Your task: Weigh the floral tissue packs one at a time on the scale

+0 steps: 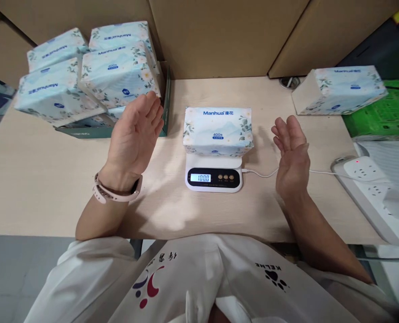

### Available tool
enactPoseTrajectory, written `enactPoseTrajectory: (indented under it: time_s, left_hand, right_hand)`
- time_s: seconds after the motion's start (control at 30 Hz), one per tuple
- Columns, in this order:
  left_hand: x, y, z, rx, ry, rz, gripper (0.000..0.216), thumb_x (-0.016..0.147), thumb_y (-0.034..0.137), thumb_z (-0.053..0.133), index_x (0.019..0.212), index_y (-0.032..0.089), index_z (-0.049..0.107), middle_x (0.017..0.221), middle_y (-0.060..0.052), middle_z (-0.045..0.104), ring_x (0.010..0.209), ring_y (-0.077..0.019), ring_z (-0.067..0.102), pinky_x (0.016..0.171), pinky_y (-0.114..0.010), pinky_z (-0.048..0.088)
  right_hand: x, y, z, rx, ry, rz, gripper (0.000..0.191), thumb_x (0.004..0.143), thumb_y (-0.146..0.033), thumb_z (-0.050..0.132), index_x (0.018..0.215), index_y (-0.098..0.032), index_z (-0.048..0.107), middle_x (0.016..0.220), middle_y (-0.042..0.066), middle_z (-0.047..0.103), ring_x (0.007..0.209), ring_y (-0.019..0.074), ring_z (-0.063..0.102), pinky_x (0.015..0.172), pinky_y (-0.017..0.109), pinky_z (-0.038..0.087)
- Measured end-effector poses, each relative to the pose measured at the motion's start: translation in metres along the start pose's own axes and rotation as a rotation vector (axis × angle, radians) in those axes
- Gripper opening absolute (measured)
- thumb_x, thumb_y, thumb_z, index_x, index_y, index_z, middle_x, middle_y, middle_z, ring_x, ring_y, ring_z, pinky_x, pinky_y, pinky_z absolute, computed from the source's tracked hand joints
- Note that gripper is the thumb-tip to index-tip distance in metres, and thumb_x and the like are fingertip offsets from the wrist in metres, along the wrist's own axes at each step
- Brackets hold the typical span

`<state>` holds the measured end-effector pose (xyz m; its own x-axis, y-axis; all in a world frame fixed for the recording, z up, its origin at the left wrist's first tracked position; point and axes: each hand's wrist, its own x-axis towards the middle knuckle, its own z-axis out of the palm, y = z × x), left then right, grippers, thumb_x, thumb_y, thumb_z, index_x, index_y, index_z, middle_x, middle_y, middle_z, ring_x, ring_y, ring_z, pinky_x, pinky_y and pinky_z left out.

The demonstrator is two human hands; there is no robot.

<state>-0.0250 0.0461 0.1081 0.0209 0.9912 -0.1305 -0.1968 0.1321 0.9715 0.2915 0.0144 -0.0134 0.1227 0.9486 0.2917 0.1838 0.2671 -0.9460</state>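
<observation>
A pack of tissues (217, 131) in pale blue floral wrapping rests on a white digital kitchen scale (214, 179), whose lit display reads 100.0. To the left of it my left hand (135, 134) is raised, palm turned inward, fingers stretched out and holding nothing. It overlaps the view of the tissue packs in the box. My right hand (291, 157) is held up on the other side, fingers extended, also without anything in it. Both hands are apart from the pack and the scale. A thin white cable (262, 175) leads from the scale and passes behind my right hand.
Several tissue packs (115, 74) are stacked in a dark green box (95, 132) at the back left. Another tissue pack (349, 92) lies at the back right, beside a green crate (384, 110). A white power strip (370, 193) sits at right. Cardboard boxes (219, 40) line the back.
</observation>
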Motion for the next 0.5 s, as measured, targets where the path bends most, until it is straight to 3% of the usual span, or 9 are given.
enactPoseTrajectory:
  time_s: [0.17,0.33,0.5]
  left_hand:
    - [-0.001,0.001,0.000,0.015,0.012,-0.007,0.033,0.098,0.060,0.061,0.101,0.032,0.078,0.163,0.004,0.057,0.168,-0.0254,0.027,0.141,-0.037,0.019]
    - [0.001,0.000,0.000,0.034,-0.012,0.003,0.045,0.092,0.068,0.065,0.128,0.043,0.074,0.150,0.006,0.068,0.171,-0.0267,0.019,0.141,-0.044,0.017]
    - [0.001,0.000,0.000,0.038,-0.012,-0.001,0.042,0.094,0.064,0.064,0.125,0.040,0.075,0.155,0.005,0.064,0.171,-0.0273,0.020,0.142,-0.042,0.017]
  right_hand:
    - [0.001,-0.002,0.001,-0.010,0.019,0.008,0.070,0.104,-0.073,0.027,0.162,-0.038,0.046,0.170,0.005,0.050,0.160,0.0297,0.045,0.137,0.058,0.028]
    - [0.001,-0.006,0.003,-0.035,0.034,0.028,0.074,0.102,-0.077,0.027,0.161,-0.037,0.047,0.169,0.004,0.052,0.159,0.0294,0.047,0.136,0.057,0.030]
    - [-0.001,-0.010,0.004,-0.035,0.029,0.009,0.069,0.104,-0.072,0.026,0.161,-0.038,0.047,0.169,0.004,0.052,0.159,0.0288,0.048,0.136,0.056,0.030]
